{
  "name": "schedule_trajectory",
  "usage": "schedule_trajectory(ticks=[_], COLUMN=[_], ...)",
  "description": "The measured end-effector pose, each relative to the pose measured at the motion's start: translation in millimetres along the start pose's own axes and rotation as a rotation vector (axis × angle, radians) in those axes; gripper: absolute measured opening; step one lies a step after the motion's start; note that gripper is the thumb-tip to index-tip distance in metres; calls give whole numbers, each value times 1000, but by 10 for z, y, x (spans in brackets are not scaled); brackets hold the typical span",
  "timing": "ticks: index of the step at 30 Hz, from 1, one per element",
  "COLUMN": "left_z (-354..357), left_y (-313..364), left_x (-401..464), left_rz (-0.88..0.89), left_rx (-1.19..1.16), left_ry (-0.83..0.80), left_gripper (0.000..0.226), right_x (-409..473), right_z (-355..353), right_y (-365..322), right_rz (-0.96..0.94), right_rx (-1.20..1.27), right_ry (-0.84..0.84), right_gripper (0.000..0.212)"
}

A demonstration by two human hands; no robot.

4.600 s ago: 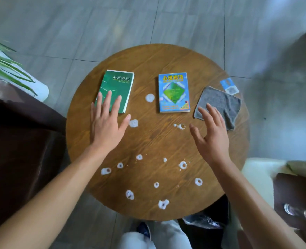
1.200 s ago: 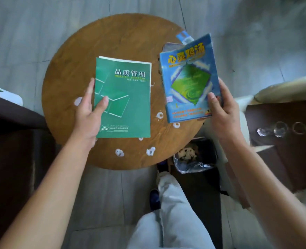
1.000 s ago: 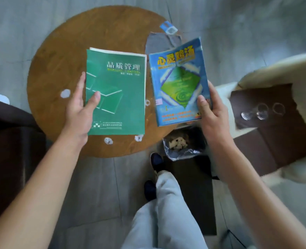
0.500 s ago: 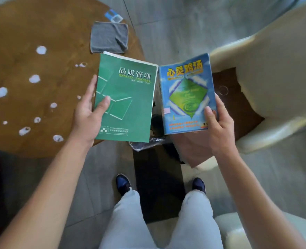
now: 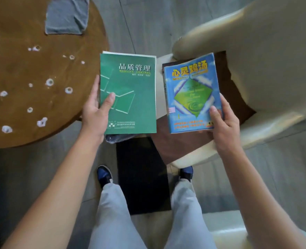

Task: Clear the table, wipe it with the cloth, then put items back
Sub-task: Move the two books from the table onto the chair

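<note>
Both books are off the table (image 5: pixel 40 123) now and hang over the floor and chair, where half a second ago the green one still overlapped the table's right edge; the view has swung right with them, pushing the tabletop out to nine o'clock. By my judgement the clearing step is nearly done and the books need only a resting place before wiping begins.

At ten o'clock the table shows its white spills (image 5: pixel 49 82) scattered across the wood, untouched. The grey cloth (image 5: pixel 66 16) lies folded near the table's far right edge, at eleven o'clock, the only item I can see left on the top.

Just right of the table, the left hand (image 5: pixel 96 112) grips the green book (image 5: pixel 130 94) by its left edge, thumb on the cover and fingers underneath, held flat. A dark plastic-lined bin (image 5: pixel 119 138) peeks out beneath that book's lower edge, at the centre.

At two o'clock the right hand (image 5: pixel 224 126) grips the blue book (image 5: pixel 191 94) at its lower right corner, thumb on top. It hovers above the brown seat cushion (image 5: pixel 177 146) of the cream chair (image 5: pixel 265 51), whose curved back sweeps round at one to three o'clock. The seat looks the likely landing spot; the bin between table and chair sits close to the path and is worth clearing.

Below, at six o'clock, the person's legs and shoes (image 5: pixel 104 174) straddle a black mat (image 5: pixel 141 177).
</note>
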State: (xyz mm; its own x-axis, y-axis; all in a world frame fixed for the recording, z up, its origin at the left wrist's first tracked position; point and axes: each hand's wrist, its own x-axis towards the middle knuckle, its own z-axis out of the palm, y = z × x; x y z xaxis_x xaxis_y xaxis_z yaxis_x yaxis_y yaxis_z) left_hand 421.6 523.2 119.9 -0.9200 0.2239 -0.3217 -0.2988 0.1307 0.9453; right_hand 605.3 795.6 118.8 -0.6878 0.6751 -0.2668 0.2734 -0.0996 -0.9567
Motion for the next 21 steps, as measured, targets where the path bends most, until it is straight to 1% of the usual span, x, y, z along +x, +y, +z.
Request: schedule_trajectory(ticks=[5, 9, 13, 17, 21], left_z=[536, 958, 1362, 1684, 2011], left_y=[-448, -810, -1135, -1432, -1717], left_x=[-16, -29, -54, -93, -155], left_rz=[-79, -139, -161, -194, -275], left_rx=[10, 35, 52, 71, 27], left_ry=[-51, -51, -44, 22, 114], left_gripper=[68, 67, 66, 66, 62], right_x=[107, 179, 298, 547, 796], right_z=[-517, -695, -903, -1199, -1424], right_y=[426, 777, 1098, 1310, 1563], right_rz=[51, 81, 85, 81, 134], right_rx=[26, 20, -83, -242, -231], right_ry=[100, 169, 141, 130, 100], right_gripper=[42, 42, 44, 45, 47])
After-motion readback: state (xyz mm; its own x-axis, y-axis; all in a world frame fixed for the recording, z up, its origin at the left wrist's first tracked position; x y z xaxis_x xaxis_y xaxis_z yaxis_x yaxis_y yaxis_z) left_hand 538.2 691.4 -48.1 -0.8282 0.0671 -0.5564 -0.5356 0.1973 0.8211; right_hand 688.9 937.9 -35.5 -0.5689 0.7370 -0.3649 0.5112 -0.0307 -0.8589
